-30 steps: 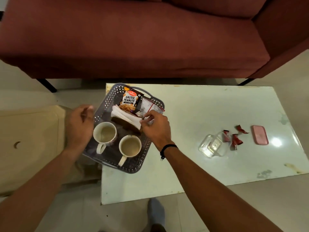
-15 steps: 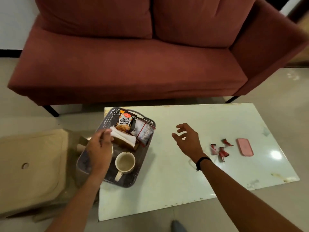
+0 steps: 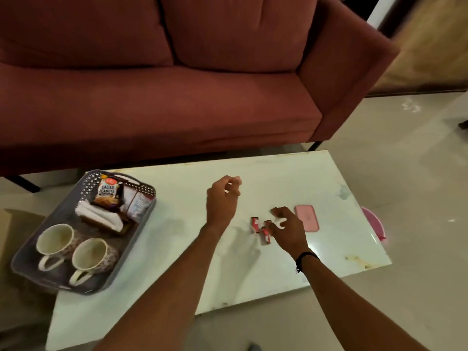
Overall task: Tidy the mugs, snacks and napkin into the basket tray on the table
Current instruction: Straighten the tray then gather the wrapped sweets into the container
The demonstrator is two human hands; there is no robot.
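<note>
Mostly, the tidying looks done: the grey perforated plastic basket tray (image 3: 30, 259) sits at the left end of the pale glossy table (image 3: 177, 262), overhanging its edge a little, and already holds the two white patterned mugs (image 3: 73, 249) side by side at its near end, handles toward the camera. Behind them lies the folded white napkin (image 3: 100, 217), and at the far end stand the salted-peanuts packet (image 3: 107, 191) and a second pale snack packet (image 3: 138, 205) leaning just beside it. What seems left is the litter on the right half of the table: a few small red torn wrapper pieces (image 3: 255, 224) lying near a pink flat rectangular case (image 3: 307, 217), which is likely no part of the job. The right hand (image 3: 288, 230) is down over those scraps, fingers spread and curled toward them, touching or nearly touching one; whether it has pinched any yet I cannot tell, since the fingers hide the contact. The left hand (image 3: 222, 196) hovers above the bare middle of the table, loosely curled with thumb and fingertips close together; something tiny and pale shows between them, though it is too small to name. Gathering the scraps into the tray would, I judge, finish things.
</note>
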